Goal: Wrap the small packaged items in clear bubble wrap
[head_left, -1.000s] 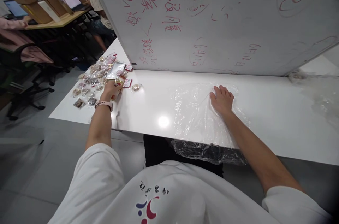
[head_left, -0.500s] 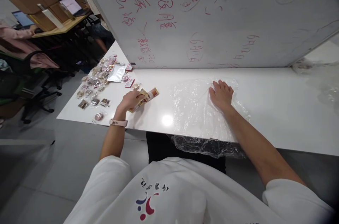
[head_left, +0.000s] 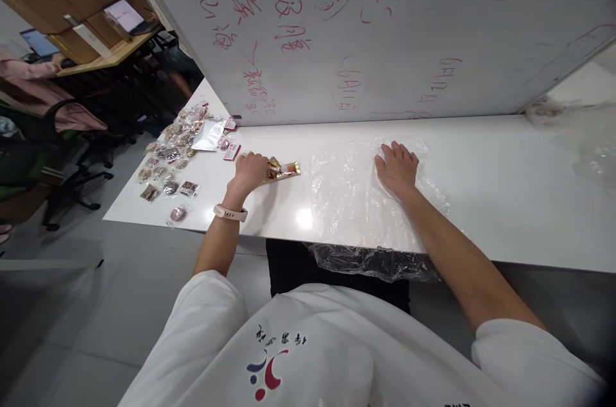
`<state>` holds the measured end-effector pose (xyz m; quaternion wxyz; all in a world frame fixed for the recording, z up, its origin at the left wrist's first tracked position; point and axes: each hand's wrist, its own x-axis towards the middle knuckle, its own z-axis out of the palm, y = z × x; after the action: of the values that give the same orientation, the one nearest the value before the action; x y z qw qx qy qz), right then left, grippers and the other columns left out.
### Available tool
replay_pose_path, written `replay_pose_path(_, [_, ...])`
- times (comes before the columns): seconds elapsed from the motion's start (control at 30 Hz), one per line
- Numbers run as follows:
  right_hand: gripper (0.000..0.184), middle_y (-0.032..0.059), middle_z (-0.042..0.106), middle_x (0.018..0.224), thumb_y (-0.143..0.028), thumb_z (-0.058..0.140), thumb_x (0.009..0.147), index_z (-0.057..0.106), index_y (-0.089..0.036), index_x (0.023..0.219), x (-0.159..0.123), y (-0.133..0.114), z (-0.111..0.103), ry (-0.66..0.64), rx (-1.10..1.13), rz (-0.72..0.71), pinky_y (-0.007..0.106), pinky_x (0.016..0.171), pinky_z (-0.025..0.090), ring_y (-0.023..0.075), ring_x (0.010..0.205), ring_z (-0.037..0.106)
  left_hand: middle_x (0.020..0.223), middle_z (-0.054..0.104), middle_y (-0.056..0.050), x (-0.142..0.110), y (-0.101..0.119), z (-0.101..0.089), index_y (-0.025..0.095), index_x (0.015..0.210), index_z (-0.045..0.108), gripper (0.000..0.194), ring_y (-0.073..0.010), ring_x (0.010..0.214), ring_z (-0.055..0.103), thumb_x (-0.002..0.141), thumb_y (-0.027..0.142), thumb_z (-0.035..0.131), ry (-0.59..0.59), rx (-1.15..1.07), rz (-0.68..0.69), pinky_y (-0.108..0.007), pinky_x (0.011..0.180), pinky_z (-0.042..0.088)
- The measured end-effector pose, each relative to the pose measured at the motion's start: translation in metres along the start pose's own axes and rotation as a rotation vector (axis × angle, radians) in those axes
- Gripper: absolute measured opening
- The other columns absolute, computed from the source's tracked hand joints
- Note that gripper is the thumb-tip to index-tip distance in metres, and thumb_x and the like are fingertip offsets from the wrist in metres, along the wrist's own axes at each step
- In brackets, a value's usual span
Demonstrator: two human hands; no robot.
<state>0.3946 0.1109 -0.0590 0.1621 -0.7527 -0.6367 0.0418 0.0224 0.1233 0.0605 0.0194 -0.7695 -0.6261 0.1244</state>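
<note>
My left hand [head_left: 251, 173] is closed on long gold snack packets [head_left: 287, 169], whose ends stick out to the right of the fingers; how many there are I cannot tell. A clear plastic bag [head_left: 344, 195] lies flat on the white table [head_left: 491, 189], its lower part hanging over the front edge. On the bag's upper right rests my right hand [head_left: 398, 169], fingers spread and palm down. Left of my left hand, many small wrapped snacks [head_left: 171, 153] are strewn about, with a silvery white pouch [head_left: 208, 135] among them.
A whiteboard [head_left: 337, 34] with red writing rises along the table's back edge. More clear plastic [head_left: 597, 153] lies at the far right. At the left, a person in a pink sleeve [head_left: 29, 67] sits at a desk with laptops [head_left: 126, 15].
My left hand has moved right and slightly up with the gold packets, which have turned closer to level. My right hand stays on the plastic bag.
</note>
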Motion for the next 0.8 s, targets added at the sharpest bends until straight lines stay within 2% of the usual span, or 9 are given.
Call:
replay_pose_path(0.1, [0.059, 0.0131, 0.034, 0.161, -0.045, 0.022, 0.101, 0.046, -0.018, 0.148, 0.000, 0.000, -0.001, -0.011, -0.009, 0.002, 0.054, 0.119, 0.020, 0.0293, 0.149, 0.026, 0.101, 0.069, -0.015, 0.001, 0.002, 0.002, 0.020, 0.100, 0.070, 0.031, -0.0321, 0.104, 0.061, 0.097, 0.030, 0.041, 0.020, -0.134, 0.085, -0.041, 0.082, 0.046])
replay_pose_path(0.17, [0.059, 0.0130, 0.034, 0.161, -0.045, 0.021, 0.101, 0.045, -0.019, 0.148, 0.000, 0.000, -0.001, -0.011, -0.016, 0.004, 0.055, 0.119, 0.021, 0.0294, 0.149, 0.026, 0.118, 0.067, -0.012, 0.005, 0.006, 0.008, 0.023, 0.116, 0.066, 0.030, -0.0319, 0.115, 0.057, 0.098, 0.032, 0.044, 0.055, -0.198, 0.129, -0.041, 0.086, 0.047])
replay_pose_path(0.3, [0.059, 0.0130, 0.034, 0.161, -0.044, 0.021, 0.101, 0.044, -0.018, 0.148, 0.000, -0.001, -0.003, -0.022, -0.027, -0.001, 0.056, 0.119, 0.021, 0.0295, 0.149, 0.026, 0.149, 0.049, -0.011, 0.005, 0.017, 0.033, 0.025, 0.146, 0.044, 0.050, -0.0345, 0.133, 0.044, 0.098, 0.039, 0.047, 0.056, -0.245, 0.149, -0.044, 0.096, 0.044])
replay_pose_path(0.4, [0.059, 0.0129, 0.033, 0.161, -0.044, 0.021, 0.101, 0.044, -0.018, 0.149, -0.002, -0.002, -0.004, -0.027, -0.034, -0.001, 0.054, 0.120, 0.020, 0.0289, 0.149, 0.025, 0.147, 0.051, -0.014, -0.007, 0.019, 0.054, 0.023, 0.148, 0.042, 0.056, -0.0346, 0.132, 0.045, 0.097, 0.045, 0.049, 0.103, -0.285, 0.098, -0.044, 0.097, 0.043])
replay_pose_path(0.5, [0.059, 0.0127, 0.032, 0.161, -0.043, 0.020, 0.101, 0.043, -0.018, 0.150, -0.002, -0.002, -0.004, -0.023, -0.043, -0.003, 0.053, 0.120, 0.019, 0.0284, 0.149, 0.024, 0.131, 0.062, -0.013, -0.019, 0.011, 0.064, 0.023, 0.141, 0.047, 0.057, -0.0318, 0.119, 0.056, 0.090, 0.045, 0.061, 0.133, -0.411, -0.046, -0.038, 0.088, 0.045])
replay_pose_path(0.6, [0.057, 0.0126, 0.033, 0.161, -0.042, 0.021, 0.101, 0.042, -0.019, 0.149, -0.002, -0.001, -0.001, -0.007, -0.032, -0.005, 0.055, 0.120, 0.020, 0.0291, 0.149, 0.024, 0.110, 0.070, -0.009, -0.026, 0.002, 0.057, 0.024, 0.120, 0.058, 0.045, -0.0283, 0.097, 0.064, 0.082, 0.046, 0.069, 0.033, -0.525, -0.185, -0.033, 0.071, 0.043])
replay_pose_path(0.67, [0.057, 0.0123, 0.033, 0.161, -0.041, 0.021, 0.101, 0.042, -0.019, 0.150, 0.000, -0.001, 0.000, -0.007, -0.020, -0.006, 0.058, 0.119, 0.020, 0.0299, 0.149, 0.025, 0.096, 0.071, -0.007, -0.030, 0.007, 0.045, 0.022, 0.106, 0.062, 0.034, -0.0250, 0.085, 0.063, 0.082, 0.045, 0.068, 0.035, -0.580, -0.168, -0.030, 0.064, 0.038])
replay_pose_path(0.73, [0.059, 0.0114, 0.030, 0.163, -0.041, 0.020, 0.102, 0.040, -0.019, 0.152, 0.003, -0.001, 0.000, -0.033, -0.030, -0.010, 0.058, 0.119, 0.019, 0.0297, 0.150, 0.023, 0.088, 0.069, -0.005, -0.034, 0.025, 0.028, 0.020, 0.104, 0.061, 0.030, -0.0206, 0.076, 0.060, 0.086, 0.043, 0.065, 0.094, -0.710, -0.010, -0.028, 0.061, 0.036])
replay_pose_path(0.8, [0.060, 0.0103, 0.027, 0.164, -0.042, 0.017, 0.102, 0.037, -0.019, 0.154, 0.006, -0.002, -0.001, -0.071, -0.058, -0.012, 0.057, 0.120, 0.019, 0.0286, 0.151, 0.021, 0.087, 0.067, -0.004, -0.039, 0.060, 0.012, 0.019, 0.108, 0.060, 0.030, -0.0177, 0.073, 0.057, 0.089, 0.042, 0.063, 0.124, -0.853, 0.239, -0.027, 0.062, 0.036])
